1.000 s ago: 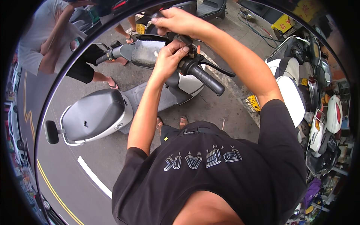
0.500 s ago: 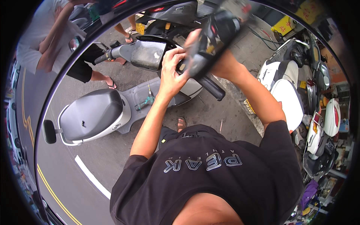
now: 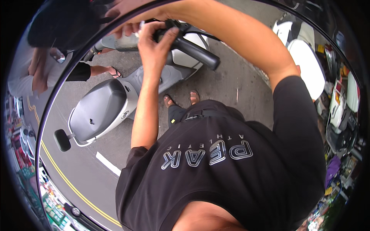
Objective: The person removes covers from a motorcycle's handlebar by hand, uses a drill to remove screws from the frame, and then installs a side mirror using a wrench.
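Observation:
A grey and white scooter (image 3: 178, 79) stands ahead of me, its black handlebar grip (image 3: 198, 54) pointing right. My left hand (image 3: 152, 42) is closed around the handlebar's control housing beside the grip, thumb on the near side. My right arm reaches across the top of the view to the upper left. My right hand (image 3: 125, 24), blurred and partly cut by the rim, is closed at a large dark rear-view mirror (image 3: 61, 29). The mirror's stem is not clear. On the grey seat (image 3: 101, 104) lies a small black item (image 3: 91, 121).
A second black mirror (image 3: 63, 140) sticks out by the scooter's tail. Someone in black shorts (image 3: 79, 72) stands at its far left side. Parked scooters, one with a white cover (image 3: 306, 67), line the right. A road with yellow lines (image 3: 77, 184) runs along the left.
The mirror has swung from the upper right to the upper left with my right hand. My left hand has shifted up and left in view. My left arm now hides the green power drill's place.

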Motion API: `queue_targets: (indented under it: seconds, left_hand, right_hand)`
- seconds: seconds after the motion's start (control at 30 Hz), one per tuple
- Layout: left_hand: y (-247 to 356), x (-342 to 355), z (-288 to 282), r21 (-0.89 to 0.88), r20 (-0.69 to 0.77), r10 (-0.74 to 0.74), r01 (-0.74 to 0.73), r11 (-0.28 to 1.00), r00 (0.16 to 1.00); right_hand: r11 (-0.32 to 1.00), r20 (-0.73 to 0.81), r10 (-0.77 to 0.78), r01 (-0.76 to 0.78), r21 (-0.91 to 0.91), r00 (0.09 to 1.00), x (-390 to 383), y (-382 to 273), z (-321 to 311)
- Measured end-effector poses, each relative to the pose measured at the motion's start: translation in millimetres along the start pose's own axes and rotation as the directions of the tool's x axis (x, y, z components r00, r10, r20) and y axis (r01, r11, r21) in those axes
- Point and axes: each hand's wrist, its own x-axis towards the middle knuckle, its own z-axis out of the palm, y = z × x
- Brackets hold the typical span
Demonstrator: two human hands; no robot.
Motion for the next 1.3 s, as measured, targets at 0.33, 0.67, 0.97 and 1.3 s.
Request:
queue_targets:
  seconds: [0.33,0.67,0.97,1.3]
  left_hand:
    - [15,16,-36,0.150,0.072,-0.046,0.035,0.988,0.996]
    - [19,20,-14,0.180,0.240,-0.191,0.150,0.972,0.952]
    - [-3,50,-8,-0.385,0.286,-0.067,0.179,0.905,0.956]
    - [0,67,-53,-0.409,0.264,0.015,0.098,0.907,0.964]
  right_hand:
    - [0.839,-0.806,0.484,0.080,0.538,0.341,-331,156,-56]
    - [0.189,0.007,0.958,0.651,0.735,-0.286,-521,290,405]
    - [0.302,-0.272,0.948,-0.195,0.933,0.165,-407,236,416]
    - [0.100,-0.136,0.959,-0.153,0.983,-0.250,-528,352,415]
